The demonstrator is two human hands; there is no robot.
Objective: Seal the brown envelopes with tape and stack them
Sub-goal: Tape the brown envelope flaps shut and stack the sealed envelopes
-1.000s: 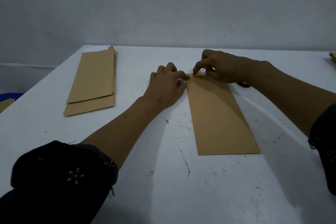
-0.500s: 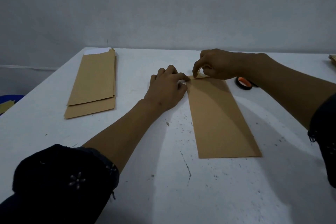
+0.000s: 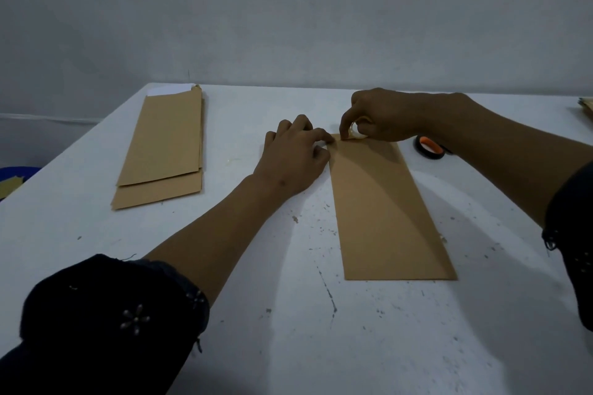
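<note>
A long brown envelope [image 3: 382, 202] lies flat on the white table [image 3: 288, 314], its top end away from me. My left hand [image 3: 295, 157] presses its fingertips on the envelope's top left corner. My right hand [image 3: 382, 117] pinches a curled strip of clear tape [image 3: 354, 131] at the top edge, lifted a little off the paper. A stack of brown envelopes [image 3: 167, 147] lies at the left, with a white sheet sticking out at its far end. A black and orange tape roll [image 3: 430, 147] sits right of the envelope, partly behind my right forearm.
More brown paper [image 3: 586, 106] shows at the table's far right edge. A blue object [image 3: 14, 171] sits below the table's left edge. A grey wall stands behind the table. The tabletop near me is scuffed with dark marks.
My right hand has lifted and drawn back to the right from the envelope's top edge, uncovering the tape roll. The left hand stays on the corner.
</note>
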